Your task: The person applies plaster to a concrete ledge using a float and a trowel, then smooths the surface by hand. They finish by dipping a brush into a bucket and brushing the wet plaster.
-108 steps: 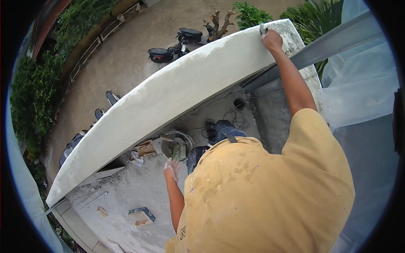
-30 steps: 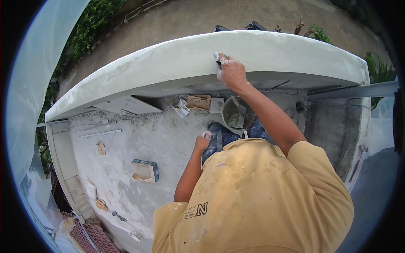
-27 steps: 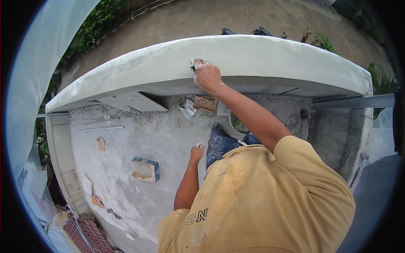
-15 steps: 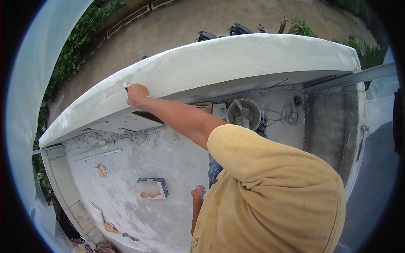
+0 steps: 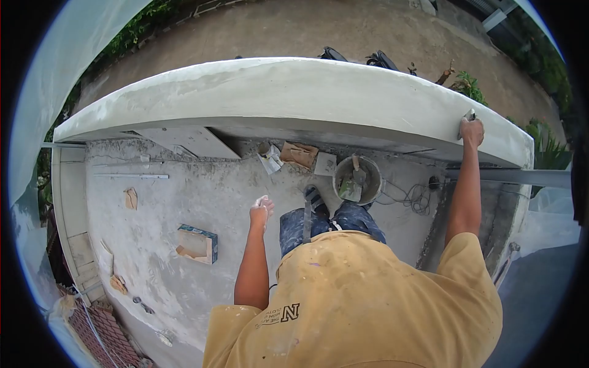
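big "n" on yellow shirt [image 5: 368,294]; small txt beside it unreadable.

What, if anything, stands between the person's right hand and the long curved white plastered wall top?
Nothing visible does. The right hand is on the long curved white plastered wall top near its right end, pressing a small flat-bladed tool against the surface. The left hand hangs open over the concrete floor, apart from the wall.

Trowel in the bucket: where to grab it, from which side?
Grip the trowel by its handle, from above: it sticks up past the bucket rim, blade down inside. The left hand is open and nearest; the right hand holds a scraper.
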